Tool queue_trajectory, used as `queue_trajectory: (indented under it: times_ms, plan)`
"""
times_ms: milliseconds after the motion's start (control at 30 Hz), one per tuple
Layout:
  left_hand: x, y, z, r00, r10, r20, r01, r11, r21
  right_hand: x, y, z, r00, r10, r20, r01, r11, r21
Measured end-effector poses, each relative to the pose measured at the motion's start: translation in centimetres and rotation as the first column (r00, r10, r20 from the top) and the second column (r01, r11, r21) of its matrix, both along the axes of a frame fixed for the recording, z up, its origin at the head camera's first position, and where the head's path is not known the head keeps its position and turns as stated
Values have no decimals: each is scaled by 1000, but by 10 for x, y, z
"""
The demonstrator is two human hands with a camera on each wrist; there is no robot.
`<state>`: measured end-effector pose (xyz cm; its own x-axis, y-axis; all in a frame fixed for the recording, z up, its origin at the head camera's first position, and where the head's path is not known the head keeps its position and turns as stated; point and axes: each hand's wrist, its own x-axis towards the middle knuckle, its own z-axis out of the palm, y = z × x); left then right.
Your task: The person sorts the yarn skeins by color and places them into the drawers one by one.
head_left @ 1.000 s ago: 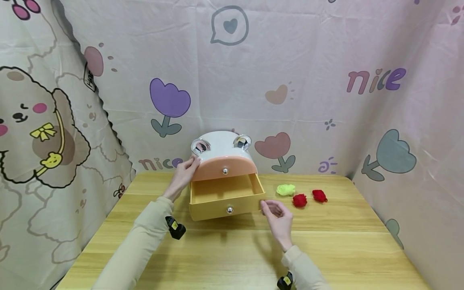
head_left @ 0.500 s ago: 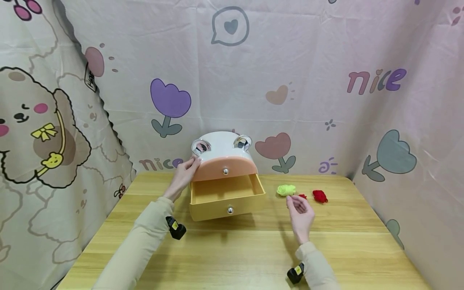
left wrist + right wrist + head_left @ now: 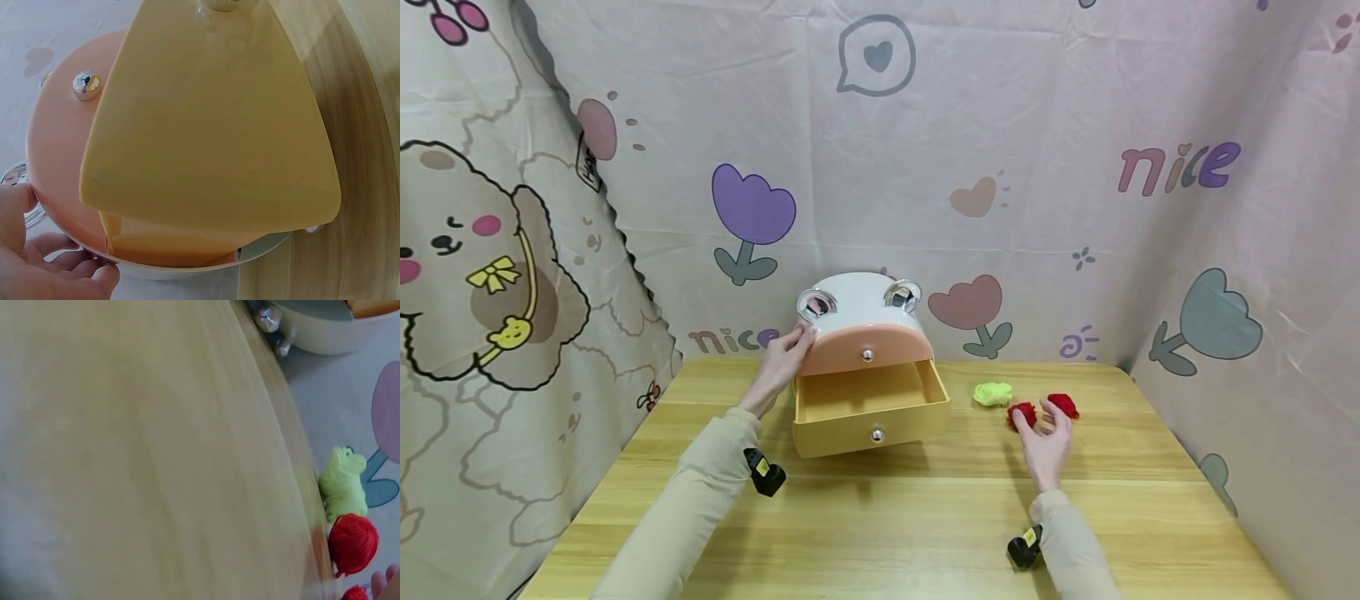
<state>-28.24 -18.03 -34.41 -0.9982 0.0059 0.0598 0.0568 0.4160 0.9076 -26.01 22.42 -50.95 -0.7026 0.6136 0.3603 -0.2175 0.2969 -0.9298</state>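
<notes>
Red yarn bundles [image 3: 354, 545] lie at the far right of the desk [image 3: 880, 533], near a lime-green bundle [image 3: 992, 394], a person's right hand [image 3: 1047, 448] just beside them, thumb and fingers apart. Farther left, the left hand [image 3: 781, 362] grips a white drawer box [image 3: 861, 300], its yellow drawer [image 3: 835, 437] open.

One tabletop [image 3: 865, 533] carries one cabinet [image 3: 861, 293] with two drawers, an upper pink drawer [image 3: 842, 348] and a lower yellow drawer [image 3: 835, 435], plus two knobs [image 3: 877, 435] and two chrome rounds [image 3: 817, 304]. Yarn bundles number three: one green bundle [image 3: 993, 394] and two red bundles [image 3: 1024, 411]. There are two hands, one left hand [image 3: 778, 364] and one right hand [image 3: 1047, 443], two sleeves [image 3: 681, 508], two black wrist units [image 3: 764, 472], two printed "nice" words [image 3: 1180, 167] and one printed speech bubble [image 3: 877, 56].
</notes>
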Motion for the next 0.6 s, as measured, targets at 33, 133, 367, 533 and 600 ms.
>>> queue_trajectory:
  times_ms: [33,133,367,533,600]
  plan:
    - [0,0,0,1000,0,0,0,1000,1,-1,1,-1,1000,-1,10,1,1000,6]
    - [1,0,1,1000,0,0,0,1000,1,-3,5,-3,999,-6,52,5,1000,23]
    - [1,1,1,1000,3,0,-3,1000,-8,-7,10,-4,985,-3,170,-10,997,75]
    - [1,1,1,1000,7,3,-7,1000,-18,-11,12,-4,972,0,236,-31,991,128]
    - [1,1,1,1000,7,3,-7,1000,-20,-12,13,-5,968,-3,250,-33,990,141]
